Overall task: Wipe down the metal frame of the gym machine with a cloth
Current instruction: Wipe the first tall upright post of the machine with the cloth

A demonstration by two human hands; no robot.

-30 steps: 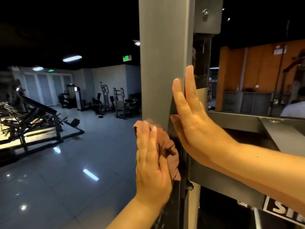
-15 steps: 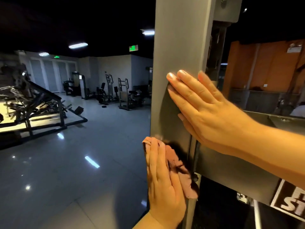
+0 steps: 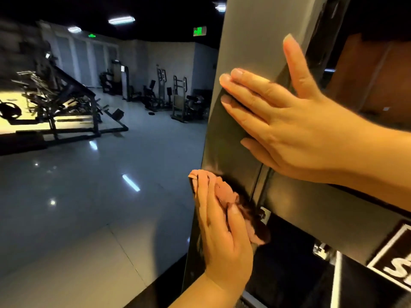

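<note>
A tall grey metal post (image 3: pixel 251 36) of the gym machine frame rises through the middle of the view. My left hand (image 3: pixel 222 238) presses a pink cloth (image 3: pixel 224 190) flat against the lower part of the post, fingers straight and pointing up. Higher up, my right hand (image 3: pixel 287 121) lies flat on the post with its fingers spread toward the left. A grey crossbar (image 3: pixel 322 210) joins the post at the right, just under my right forearm.
A black label with white letters (image 3: pixel 398 263) sits on the frame at the lower right. A shiny tiled floor (image 3: pixel 89 196) spreads to the left. Dark weight machines (image 3: pixel 55 101) and more machines (image 3: pixel 173 101) stand further back.
My left hand and the cloth have slid down the post. My right hand turned from upright at the post's edge to lying flat across its face.
</note>
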